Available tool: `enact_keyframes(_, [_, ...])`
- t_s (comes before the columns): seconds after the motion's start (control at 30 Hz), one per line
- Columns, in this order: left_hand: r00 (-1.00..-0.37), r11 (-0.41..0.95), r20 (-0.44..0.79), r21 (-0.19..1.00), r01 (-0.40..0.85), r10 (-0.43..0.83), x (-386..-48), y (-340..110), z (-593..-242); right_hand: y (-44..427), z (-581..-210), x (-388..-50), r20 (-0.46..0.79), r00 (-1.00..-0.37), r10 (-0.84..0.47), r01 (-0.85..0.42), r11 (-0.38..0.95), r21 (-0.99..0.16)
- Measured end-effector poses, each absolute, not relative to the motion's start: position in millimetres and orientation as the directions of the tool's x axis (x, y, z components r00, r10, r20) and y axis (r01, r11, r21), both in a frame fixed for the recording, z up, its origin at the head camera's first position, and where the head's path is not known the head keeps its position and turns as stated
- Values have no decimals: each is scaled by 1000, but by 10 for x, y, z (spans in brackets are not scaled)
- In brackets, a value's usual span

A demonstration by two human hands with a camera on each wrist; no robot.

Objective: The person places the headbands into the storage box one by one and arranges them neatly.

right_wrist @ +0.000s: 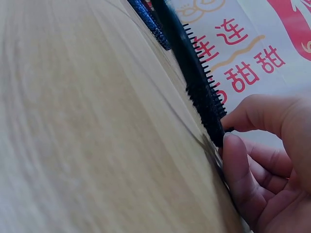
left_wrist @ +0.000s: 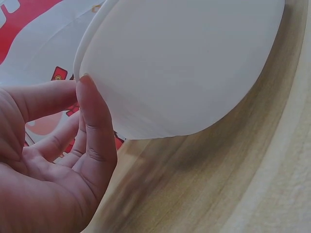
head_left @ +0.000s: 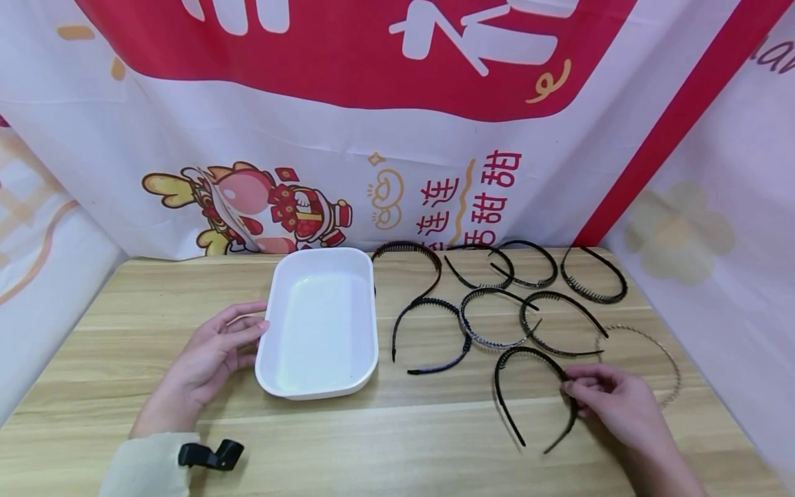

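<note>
At the left side of a white plastic tray (head_left: 315, 395), my left hand (head_left: 214, 355) pinches the rim between thumb and index finger, and the left wrist view shows this grip on the tray's edge (left_wrist: 78, 58). Nothing lies inside the tray. On the right, my right hand (head_left: 621, 407) pinches one side of a black toothed headband (head_left: 499, 383), whose two ends point toward me. Close up in the right wrist view, the comb teeth of that headband (right_wrist: 187, 60) stand out between the table and the backdrop.
Several other headbands lie behind and beside it, among them a brown one (head_left: 439, 266), a blue-black one (head_left: 397, 330) and a thin wavy metal one (head_left: 677, 369). A printed cloth backdrop (head_left: 348, 138) closes off the back and sides of the wooden table (head_left: 404, 449).
</note>
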State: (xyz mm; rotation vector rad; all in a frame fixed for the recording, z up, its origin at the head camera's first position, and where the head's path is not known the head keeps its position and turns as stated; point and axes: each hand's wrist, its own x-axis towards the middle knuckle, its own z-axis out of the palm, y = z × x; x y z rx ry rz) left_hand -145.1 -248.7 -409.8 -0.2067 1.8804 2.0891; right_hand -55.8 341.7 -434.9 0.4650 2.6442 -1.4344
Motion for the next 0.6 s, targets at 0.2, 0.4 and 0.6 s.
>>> enact_keyframes(0.2, [-939,-81,-317,941,-329,136,-1449,-2482,-4099,3391,-4359,-556,-219,-946,238,305,436,-846])
enact_keyframes(0.4, [-936,-78,-329,937,-340,128,-1450,-2480,-4097,3403,-4356,-552,-221,-947,231,303,424,-854])
enact_keyframes(0.6, [-936,-82,-328,937,-340,130,-1446,-2477,-4095,3442,-4343,-542,-252,-939,234,330,408,-851])
